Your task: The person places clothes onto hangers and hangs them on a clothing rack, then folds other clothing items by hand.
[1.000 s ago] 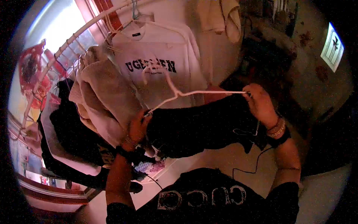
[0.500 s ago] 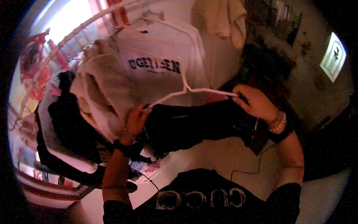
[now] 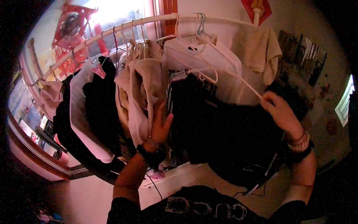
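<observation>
My right hand [image 3: 281, 114] is closed around the lower end of a white clothes hanger [image 3: 244, 82], whose arm slants up toward the rail. Below and beside that hand spreads a black garment [image 3: 227, 130]; its folds are too dark to make out how it sits on the hanger. My left hand [image 3: 161, 125] has its fingers stretched upward and its thumb apart, lying against the cream garments [image 3: 140, 89] at the black garment's left. Behind the hanger hangs a white shirt [image 3: 231, 61], its lettering mostly covered by the black garment.
A curved white rail [image 3: 156, 19] crosses overhead, carrying several hangers. Left of the cream clothes hang a white and black garment [image 3: 80, 112] and a pink clip [image 3: 99, 71]. A beige cloth [image 3: 263, 54] hangs on the wall at right. A window [image 3: 119, 18] glares behind.
My left hand has left the hanger and rests by the cream garments. The hanger and black garment have gone up toward the rail, my right hand still holding on. The view has shifted, showing more rail.
</observation>
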Action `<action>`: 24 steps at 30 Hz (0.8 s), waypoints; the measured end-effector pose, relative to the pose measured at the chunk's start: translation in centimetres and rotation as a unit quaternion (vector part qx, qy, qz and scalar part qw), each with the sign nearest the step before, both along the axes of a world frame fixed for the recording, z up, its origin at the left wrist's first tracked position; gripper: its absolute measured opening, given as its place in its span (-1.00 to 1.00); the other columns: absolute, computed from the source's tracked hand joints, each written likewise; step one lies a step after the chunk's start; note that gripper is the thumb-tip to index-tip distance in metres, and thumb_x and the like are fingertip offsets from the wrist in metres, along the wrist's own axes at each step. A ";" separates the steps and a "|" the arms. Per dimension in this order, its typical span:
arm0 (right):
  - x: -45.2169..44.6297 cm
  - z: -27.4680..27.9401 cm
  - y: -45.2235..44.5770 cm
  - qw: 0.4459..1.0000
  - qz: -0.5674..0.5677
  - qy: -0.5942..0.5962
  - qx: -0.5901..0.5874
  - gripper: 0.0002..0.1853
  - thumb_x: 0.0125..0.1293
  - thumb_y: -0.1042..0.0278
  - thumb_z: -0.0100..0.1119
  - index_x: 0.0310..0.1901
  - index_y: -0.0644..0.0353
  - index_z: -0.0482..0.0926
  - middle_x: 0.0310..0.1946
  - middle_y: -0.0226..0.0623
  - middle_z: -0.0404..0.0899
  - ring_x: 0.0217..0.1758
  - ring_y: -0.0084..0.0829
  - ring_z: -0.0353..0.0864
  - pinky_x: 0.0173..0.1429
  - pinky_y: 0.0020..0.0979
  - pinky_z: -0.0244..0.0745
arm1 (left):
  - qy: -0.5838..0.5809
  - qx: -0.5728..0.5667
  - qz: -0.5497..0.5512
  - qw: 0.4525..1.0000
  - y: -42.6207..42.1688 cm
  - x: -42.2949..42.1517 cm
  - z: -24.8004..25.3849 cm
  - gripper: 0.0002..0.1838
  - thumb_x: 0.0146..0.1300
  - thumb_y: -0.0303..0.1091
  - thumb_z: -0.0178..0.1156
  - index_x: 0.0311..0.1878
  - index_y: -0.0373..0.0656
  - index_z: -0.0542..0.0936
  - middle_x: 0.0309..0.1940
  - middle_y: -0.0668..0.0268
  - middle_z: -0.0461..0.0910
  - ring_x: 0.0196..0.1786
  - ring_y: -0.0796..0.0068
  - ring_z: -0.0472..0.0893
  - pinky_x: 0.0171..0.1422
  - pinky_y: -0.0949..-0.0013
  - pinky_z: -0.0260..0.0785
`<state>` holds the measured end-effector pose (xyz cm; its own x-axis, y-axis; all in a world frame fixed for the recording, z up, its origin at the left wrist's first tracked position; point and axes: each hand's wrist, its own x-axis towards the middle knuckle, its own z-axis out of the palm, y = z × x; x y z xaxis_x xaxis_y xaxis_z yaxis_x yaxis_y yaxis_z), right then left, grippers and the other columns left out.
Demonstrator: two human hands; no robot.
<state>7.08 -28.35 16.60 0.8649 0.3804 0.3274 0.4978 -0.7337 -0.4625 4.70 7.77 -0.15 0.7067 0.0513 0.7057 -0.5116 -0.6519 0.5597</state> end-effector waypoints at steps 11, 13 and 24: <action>11.8 9.2 17.7 0.967 0.015 -0.248 -0.046 -0.72 0.13 0.29 -0.08 -0.29 0.34 0.50 -0.41 0.08 0.51 -0.30 0.02 0.52 -0.21 -0.18 0.42 | 0.023 -0.059 -0.046 0.997 -0.8 -2.4 -2.3 -0.64 0.22 -0.29 0.06 0.05 -0.22 0.39 0.15 0.07 0.28 0.23 0.12 0.25 0.27 0.20 0.11; 12.0 8.9 20.6 0.971 0.031 -0.232 -0.048 -0.74 0.09 0.33 -0.07 -0.33 0.34 0.53 -0.41 0.09 0.52 -0.31 0.01 0.54 -0.23 -0.17 0.43 | -0.013 -0.003 -0.020 1.000 -1.5 -3.9 -1.9 -0.71 0.17 -0.33 0.12 -0.05 -0.21 0.46 0.08 0.07 0.36 0.19 0.09 0.29 0.25 0.17 0.14; 6.9 3.8 28.3 0.983 0.082 -0.147 -0.070 -0.66 0.09 0.32 -0.10 -0.24 0.48 0.45 -0.23 0.22 0.48 -0.15 0.01 0.52 -0.03 -0.15 0.38 | 0.217 0.049 -0.153 0.963 -0.2 -8.7 -8.0 -0.73 0.21 -0.24 0.08 -0.07 -0.14 0.48 -0.06 0.15 0.46 0.03 0.11 0.42 0.10 0.20 0.28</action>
<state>14.02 -0.09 20.40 0.6637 0.5659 0.4891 0.7119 -0.6786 -0.1809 -3.96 7.53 -8.15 0.9071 -0.2590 0.3319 -0.4210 -0.5685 0.7068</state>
